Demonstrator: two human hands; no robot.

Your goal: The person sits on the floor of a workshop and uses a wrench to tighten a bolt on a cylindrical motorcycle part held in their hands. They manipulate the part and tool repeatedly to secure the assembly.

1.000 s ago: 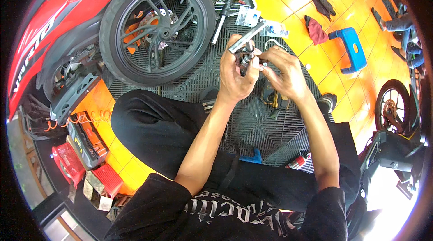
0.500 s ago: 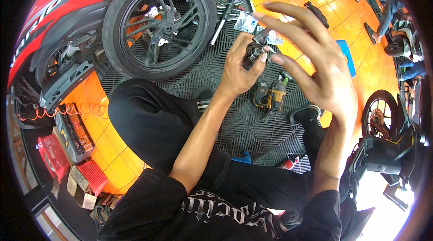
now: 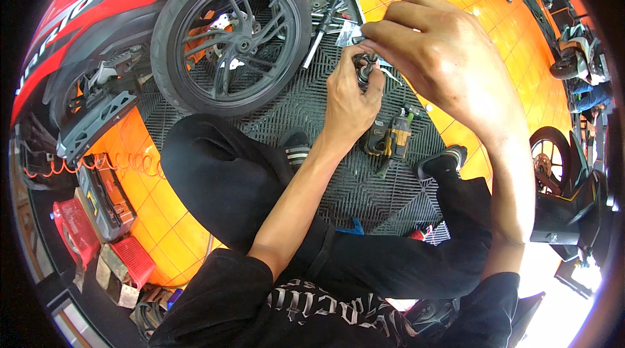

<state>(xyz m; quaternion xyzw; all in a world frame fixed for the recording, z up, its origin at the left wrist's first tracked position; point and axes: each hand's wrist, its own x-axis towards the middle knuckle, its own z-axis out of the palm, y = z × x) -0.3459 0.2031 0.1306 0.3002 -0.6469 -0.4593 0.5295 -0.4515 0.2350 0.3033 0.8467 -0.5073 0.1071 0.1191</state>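
My left hand [image 3: 355,97] is wrapped round a dark cylindrical metal part [image 3: 364,69] with ridged, coil-like sides and a small stem at its top. Close above and to the right of it, my right hand [image 3: 436,48] has its fingers bent and drawn together. Its fingertips meet beside the upper end of the part, at a small dark piece [image 3: 357,40]. Whether they grip that piece or only touch it is hidden by the fingers.
A motorcycle wheel [image 3: 244,42] lies ahead on the left, beside a red motorcycle [image 3: 84,13]. A tool tray [image 3: 351,6] holds several tools. A yellow-black cordless power tool [image 3: 396,139] rests on the black grid mat [image 3: 332,188]. Another motorcycle [image 3: 573,211] stands at right.
My right hand has gone from spread fingers to bent, closed fingers and has moved in over the part. My left hand has shifted slightly and still holds the part.
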